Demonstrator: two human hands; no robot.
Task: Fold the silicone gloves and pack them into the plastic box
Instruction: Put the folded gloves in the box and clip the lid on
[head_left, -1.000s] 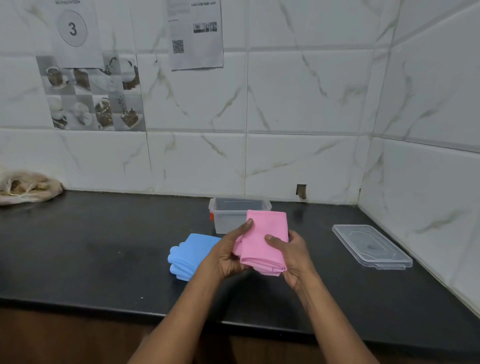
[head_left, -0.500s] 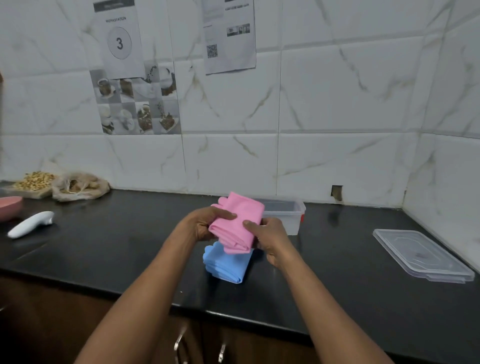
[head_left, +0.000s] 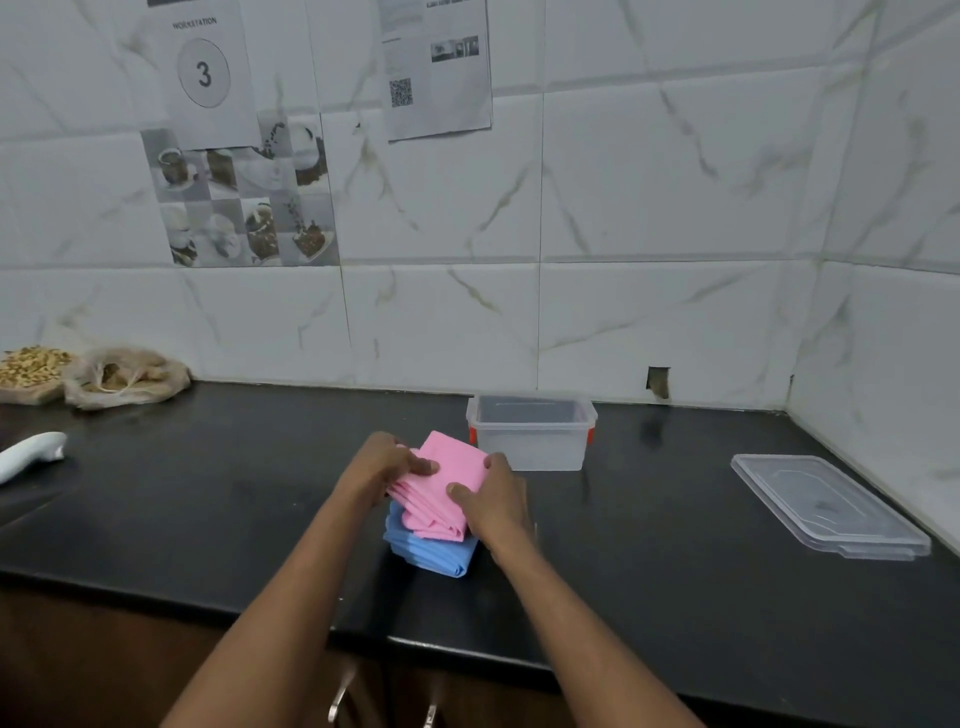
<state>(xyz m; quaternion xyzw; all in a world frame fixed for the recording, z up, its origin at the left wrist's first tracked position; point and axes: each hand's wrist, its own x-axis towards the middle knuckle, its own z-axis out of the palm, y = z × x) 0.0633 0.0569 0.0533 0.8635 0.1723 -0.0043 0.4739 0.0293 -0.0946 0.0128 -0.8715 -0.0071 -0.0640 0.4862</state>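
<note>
A folded pink silicone glove (head_left: 447, 478) rests on top of a folded blue glove (head_left: 434, 553) on the black counter. My left hand (head_left: 382, 465) grips the pink glove's left edge, thumb on top. My right hand (head_left: 498, 499) holds its right side, thumb pressed on its top face. The clear plastic box (head_left: 532, 439) with red clips stands open just behind and to the right of the gloves. Nothing shows inside it. Its clear lid (head_left: 826, 506) lies flat farther right.
The black counter (head_left: 208, 519) ends at a front edge above wooden cabinets. A white handheld object (head_left: 31, 454) lies at the far left. A plastic bag (head_left: 124, 376) and a tray of grains (head_left: 31, 366) sit at the back left. Tiled walls close the back and right.
Both hands carried the pink glove left and down from in front of the box onto the blue glove. The view shifted left, bringing the bag, grains and white object into sight.
</note>
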